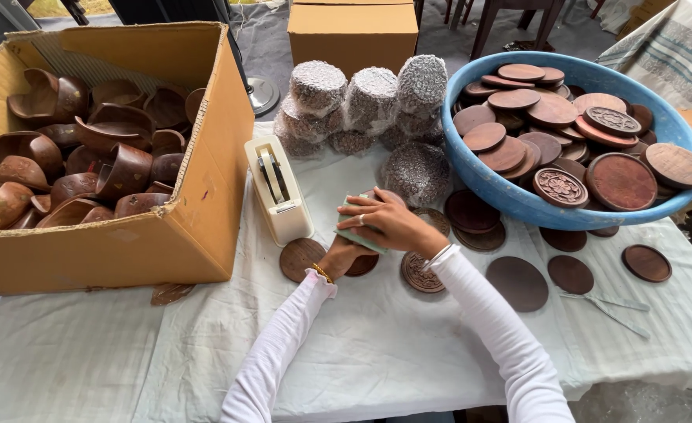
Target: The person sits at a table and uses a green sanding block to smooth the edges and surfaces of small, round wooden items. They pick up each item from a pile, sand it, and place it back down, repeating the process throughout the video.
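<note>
My right hand [389, 222] lies on top of a pale green foam sheet [354, 235], pressing it around something round at the table's middle. Under it, my left hand [340, 254] grips the same bundle from below; the object inside is mostly hidden. Both arms wear white sleeves. Flat round wooden discs lie around the hands: a plain disc [300, 258] to the left, a carved disc [420, 274] just below my right wrist. A cream tape dispenser [278, 188] stands to the left of the hands.
A big open cardboard box [166, 235] of dark wooden bowls fills the left. A blue plastic tub [518, 200] heaped with wooden discs sits at right. Foam-wrapped bundles [369, 102] are stacked behind. More discs [517, 282] and scissors [608, 305] lie on the white cloth at right.
</note>
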